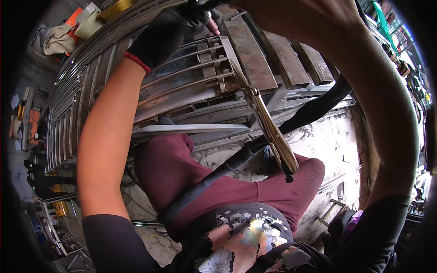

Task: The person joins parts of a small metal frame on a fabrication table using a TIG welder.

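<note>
My left hand (180, 27), in a black glove with a red cuff, is closed around the dark neck of a torch at the top. The torch's pinkish nozzle (212, 26) points down at the corner of a metal frame (182, 86) with parallel bars. My bare right hand (264, 10) is beside the torch's dark upper part at the top edge, its fingers cut off by the picture's edge. Locking pliers (273, 132) are clamped on the frame's end, their handles hanging toward my lap.
Flat metal beams (284, 57) lie under and beyond the frame. A thick black cable (318, 107) crosses over my thighs. Long thin rods (75, 82) are at the left, with buckets (88, 26) and a cloth (59, 40) behind. A dusty floor (334, 136) shows at the right.
</note>
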Motion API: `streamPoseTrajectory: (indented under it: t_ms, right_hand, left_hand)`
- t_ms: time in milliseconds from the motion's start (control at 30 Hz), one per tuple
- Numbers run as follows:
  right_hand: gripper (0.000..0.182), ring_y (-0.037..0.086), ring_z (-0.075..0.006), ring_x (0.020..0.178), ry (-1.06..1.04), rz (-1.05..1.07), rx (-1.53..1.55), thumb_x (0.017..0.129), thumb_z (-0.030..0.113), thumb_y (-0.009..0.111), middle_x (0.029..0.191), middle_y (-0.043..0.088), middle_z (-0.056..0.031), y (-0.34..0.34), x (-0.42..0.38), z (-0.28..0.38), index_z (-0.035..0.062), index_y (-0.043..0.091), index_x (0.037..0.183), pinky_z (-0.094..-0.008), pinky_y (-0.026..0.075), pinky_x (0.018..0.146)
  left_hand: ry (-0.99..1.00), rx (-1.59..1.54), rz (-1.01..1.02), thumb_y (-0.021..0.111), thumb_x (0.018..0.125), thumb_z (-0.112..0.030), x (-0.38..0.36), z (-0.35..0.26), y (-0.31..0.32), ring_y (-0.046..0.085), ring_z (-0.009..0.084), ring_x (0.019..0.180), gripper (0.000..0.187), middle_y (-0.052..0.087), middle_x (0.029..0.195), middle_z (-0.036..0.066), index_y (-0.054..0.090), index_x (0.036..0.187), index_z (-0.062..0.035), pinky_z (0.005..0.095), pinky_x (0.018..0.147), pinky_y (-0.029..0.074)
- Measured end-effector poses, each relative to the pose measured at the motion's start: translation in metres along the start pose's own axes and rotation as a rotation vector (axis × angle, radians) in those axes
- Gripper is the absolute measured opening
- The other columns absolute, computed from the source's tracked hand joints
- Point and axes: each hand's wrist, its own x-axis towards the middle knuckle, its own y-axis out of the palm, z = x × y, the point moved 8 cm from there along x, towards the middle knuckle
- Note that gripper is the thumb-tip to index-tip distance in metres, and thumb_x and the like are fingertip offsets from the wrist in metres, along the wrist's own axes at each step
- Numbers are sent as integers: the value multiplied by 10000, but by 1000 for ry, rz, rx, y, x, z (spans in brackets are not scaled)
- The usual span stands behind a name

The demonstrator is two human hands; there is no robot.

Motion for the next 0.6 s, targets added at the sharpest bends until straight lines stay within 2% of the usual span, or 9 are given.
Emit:
streamPoseTrajectory:
  t_ms: [67,167,200,233,267,333,400,500,600]
  right_hand:
    - [162,675,-140,591,8,-38,23,1072,61,613,754,723,-112,-2,-2,-1,16,740,983,-303,593,446]
    - [174,685,-147,613,87,103,72,1080,63,599,782,721,-122,-1,-2,-4,15,751,1011,-299,604,452]
    - [180,689,-151,619,114,194,98,1084,66,594,794,721,-128,5,1,-8,15,755,1022,-301,606,452]
    - [186,693,-155,626,142,283,121,1088,69,590,805,721,-134,11,3,-12,15,758,1032,-303,609,453]
    - [172,697,-160,628,154,313,177,1085,78,601,827,730,-145,10,3,-13,12,754,1042,-309,606,449]
    - [152,707,-180,637,110,125,165,1079,120,640,891,746,-180,4,0,-9,3,736,1094,-333,604,450]
    - [264,723,-225,661,72,-15,99,1078,220,688,966,750,-230,4,-4,-11,-2,688,1221,-368,600,458]
    - [417,744,-279,740,124,-26,98,1077,303,724,1030,745,-257,4,-11,-25,1,620,1347,-398,604,495]
    - [508,752,-330,843,181,-77,207,1052,313,770,1080,726,-253,9,-21,-49,9,558,1400,-435,622,589]
  left_hand:
    - [39,92,-5,505,1195,-261,2,-7,0,693,178,1144,370,806,1126,85,763,1304,-18,360,1101,495]
    - [-38,-105,-93,620,1097,-2,3,-22,5,666,116,1008,382,756,1181,34,686,1472,-27,312,890,598]
    - [-29,-754,-35,600,1168,-213,12,-9,16,669,168,1238,331,717,1369,48,694,1440,-48,361,1130,529]
    - [-94,-864,14,603,1164,-205,10,-6,20,685,213,1266,341,714,1392,88,683,1444,-27,405,1151,543]
    - [-76,-598,-82,567,1177,-225,1,-6,15,690,198,1206,311,759,1251,86,722,1354,-22,390,1113,529]
    - [0,-177,-84,552,1183,-250,-1,0,6,692,183,1148,313,798,1120,75,754,1244,-19,379,1062,522]
    - [72,-76,-5,598,1160,-319,4,-5,3,703,238,1195,359,785,1233,90,825,1138,-42,388,1123,504]
    - [-50,116,-50,555,1185,-350,0,-7,-6,708,233,1220,380,775,1282,95,779,1282,-58,371,1152,495]
    - [325,-102,-176,565,1173,-269,4,2,-6,731,312,1212,365,764,1297,160,592,1487,-84,394,1095,563]
